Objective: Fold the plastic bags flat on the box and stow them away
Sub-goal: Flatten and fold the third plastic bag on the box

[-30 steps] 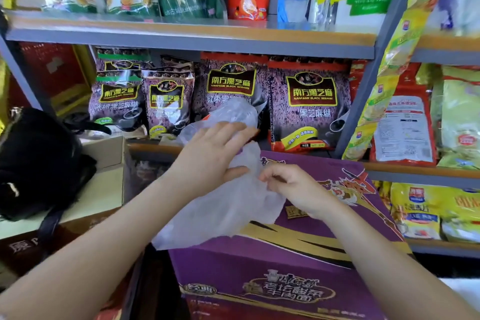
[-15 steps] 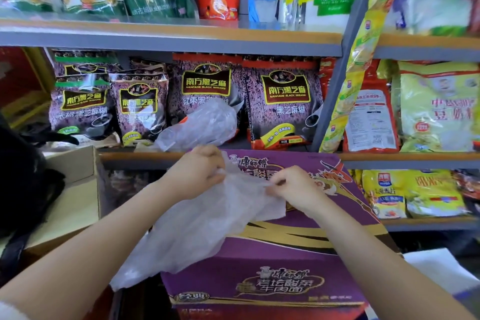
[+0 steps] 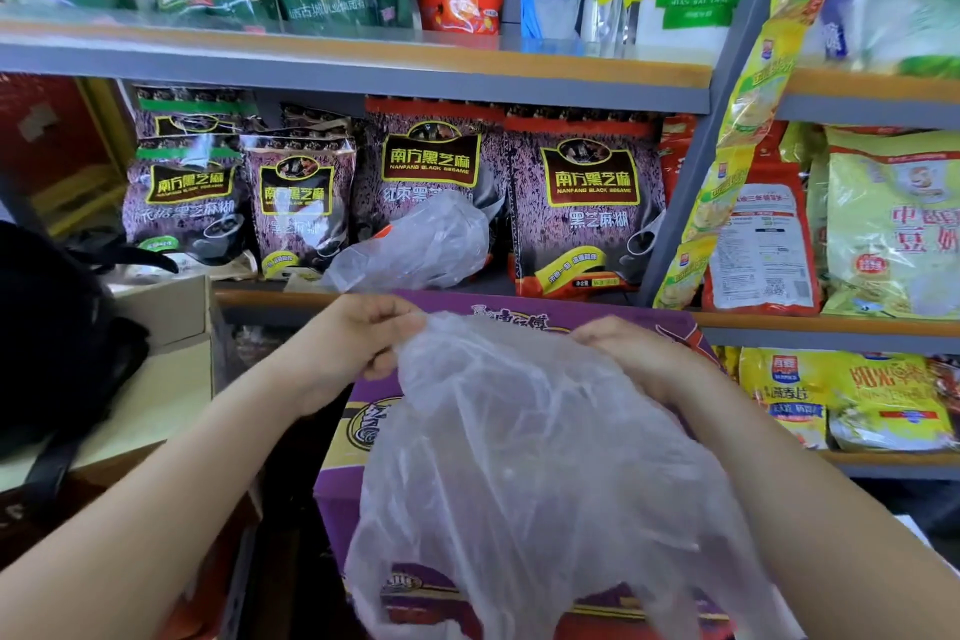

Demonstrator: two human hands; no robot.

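We are holding the thin translucent plastic bag (image 3: 535,473) differently from half a second ago: then it was bunched and trailing off to the left of the purple printed cardboard box (image 3: 337,504); now it is spreading wide, draping over the box top and down its front face. Our left hand (image 3: 363,343) is pinching the bag's upper left edge with curled fingers, and our right hand (image 3: 628,353) is gripping the upper right edge, its fingers partly veiled by the film. Both hands are sitting further apart than before.

Just behind the box, a second crumpled clear plastic bag (image 3: 415,244) is resting on the grey metal shelf (image 3: 519,291), leaning against the purple black-sesame packets (image 3: 582,203). Yellow packets (image 3: 893,224) are filling the shelves to the right. At the left, a black bag (image 3: 52,338) is lying on a pale carton (image 3: 161,379), close beside our left forearm.
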